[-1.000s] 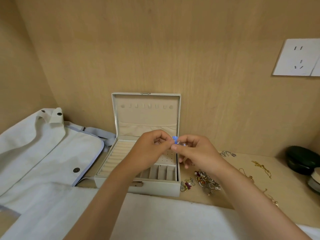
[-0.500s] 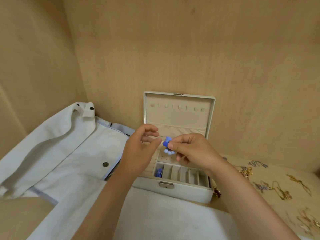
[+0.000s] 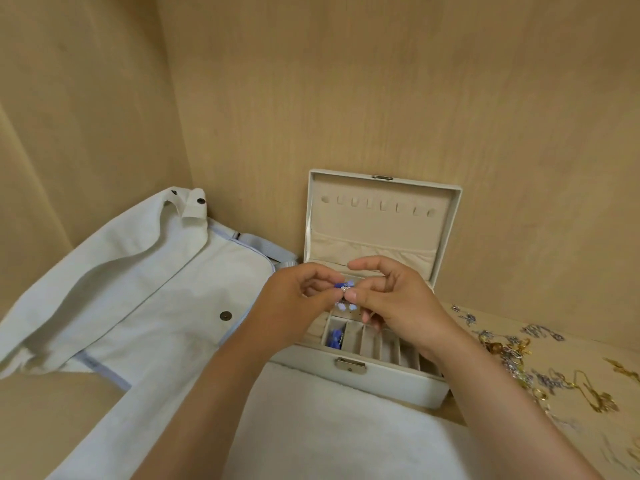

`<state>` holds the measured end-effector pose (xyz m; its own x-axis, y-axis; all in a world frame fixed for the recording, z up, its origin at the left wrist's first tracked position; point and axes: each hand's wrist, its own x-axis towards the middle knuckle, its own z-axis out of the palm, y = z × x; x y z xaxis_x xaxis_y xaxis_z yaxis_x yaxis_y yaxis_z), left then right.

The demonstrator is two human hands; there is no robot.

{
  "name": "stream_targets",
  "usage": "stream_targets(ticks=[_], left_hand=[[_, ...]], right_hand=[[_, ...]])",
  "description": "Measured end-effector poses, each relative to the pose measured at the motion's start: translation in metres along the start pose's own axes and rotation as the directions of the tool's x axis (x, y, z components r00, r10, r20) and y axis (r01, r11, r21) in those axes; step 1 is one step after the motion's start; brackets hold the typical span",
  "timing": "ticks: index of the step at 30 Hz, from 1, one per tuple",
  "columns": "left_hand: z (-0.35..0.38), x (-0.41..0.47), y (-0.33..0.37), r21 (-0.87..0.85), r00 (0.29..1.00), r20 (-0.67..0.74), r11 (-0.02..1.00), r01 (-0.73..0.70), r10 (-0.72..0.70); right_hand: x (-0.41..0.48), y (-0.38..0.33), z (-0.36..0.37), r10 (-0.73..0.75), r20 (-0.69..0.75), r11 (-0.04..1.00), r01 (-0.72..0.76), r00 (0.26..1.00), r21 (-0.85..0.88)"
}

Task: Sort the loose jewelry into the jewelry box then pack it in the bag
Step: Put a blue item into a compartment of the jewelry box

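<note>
**While Sorting Is Under Way: One Item Aloft, Not Yet Stowed**

While it hangs just above the jewelry box [image 3: 381, 381], the blue beaded earring [image 3: 344, 289] is pinched from both sides. My left hand [image 3: 294, 306] takes it between thumb and curled forefinger. My right hand [image 3: 398, 299] nips it with thumb and middle fingers, the forefinger lifted clear. Pale beads dangle below a small silver fitting; I cannot tell whether that fitting is a clasp or a post.

Handling, in my judgement: very light, loosely jointed and easily snagged. The beads will swing and may be fragile. Hold should stay on the metal fitting, not the beads, and the piece should be lowered into place, not dropped.

Inside the box, the front row of narrow slots is open to view. The slot at its left end holds another blue piece [image 3: 335, 336], the likely mate. The lid [image 3: 381, 223] stands upright at the back of the box, against the wooden wall.

Right of the box, the loose jewelry [image 3: 512, 355] lies scattered on the shelf, gold and silver chains tangled together, so most of the sorting remains. Left of the box lies the pale bag [image 3: 138, 289], flap folded open. A white cloth [image 3: 329, 431] lies in front of the box and reaches its front wall.
</note>
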<state>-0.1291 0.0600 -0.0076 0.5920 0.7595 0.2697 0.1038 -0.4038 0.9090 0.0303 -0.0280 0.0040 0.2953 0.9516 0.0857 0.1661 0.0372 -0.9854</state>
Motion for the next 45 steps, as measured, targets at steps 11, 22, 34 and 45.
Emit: stream_targets(ticks=[11,22,34,45], left_hand=[[-0.002,-0.002,0.0,0.101,1.0,-0.019,0.995,0.024,-0.022],[-0.009,-0.013,0.0,0.568,0.962,0.267,0.816,-0.108,-0.058],[-0.027,-0.011,-0.004,0.474,0.955,0.269,0.88,-0.021,-0.122],[-0.022,-0.012,-0.007,0.462,0.974,0.205,0.887,-0.01,-0.096]], right_hand=[[0.001,0.004,-0.008,-0.114,0.003,0.946,0.109,0.994,-0.306],[0.002,0.009,-0.007,-0.06,-0.072,0.973,0.042,0.996,-0.229],[0.004,0.012,0.005,-0.102,0.083,0.906,0.127,0.991,-0.403],[0.01,0.006,-0.002,-0.087,0.238,0.687,0.231,0.967,-0.688]])
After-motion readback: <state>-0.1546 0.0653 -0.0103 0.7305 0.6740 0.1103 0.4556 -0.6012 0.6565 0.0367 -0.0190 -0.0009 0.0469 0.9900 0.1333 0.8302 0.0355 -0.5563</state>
